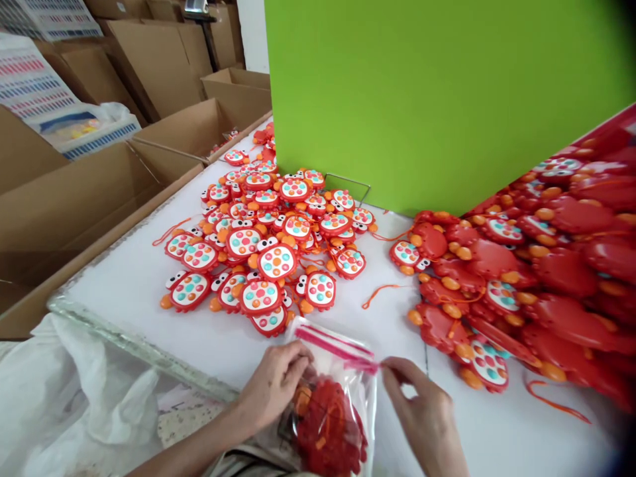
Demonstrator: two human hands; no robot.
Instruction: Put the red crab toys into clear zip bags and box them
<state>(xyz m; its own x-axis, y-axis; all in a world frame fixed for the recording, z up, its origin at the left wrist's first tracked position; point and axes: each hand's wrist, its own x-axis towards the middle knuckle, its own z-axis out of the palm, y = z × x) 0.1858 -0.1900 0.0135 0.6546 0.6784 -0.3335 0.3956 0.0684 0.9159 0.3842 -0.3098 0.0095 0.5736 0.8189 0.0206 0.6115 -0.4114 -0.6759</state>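
Note:
A clear zip bag (368,404) with a pink seal strip lies at the table's near edge, a red crab-shaped toy (330,427) with an orange cord inside it. My left hand (281,374) is closed on the bag's left side, below the strip. At the strip's right end, my right hand (415,397) pinches the bag's pink slider between thumb and finger. Just beyond the bag spreads a heap of crab toys (261,295), most showing white faces with coloured dots and bulging eyes.
A larger pile of red toys (561,265) covers the right side, many back up. A green panel (422,99) stands behind the white table (134,285). Open cardboard boxes (94,199) line the left edge, with white plastic sheeting (84,391) below and a white crate (99,136) farther back.

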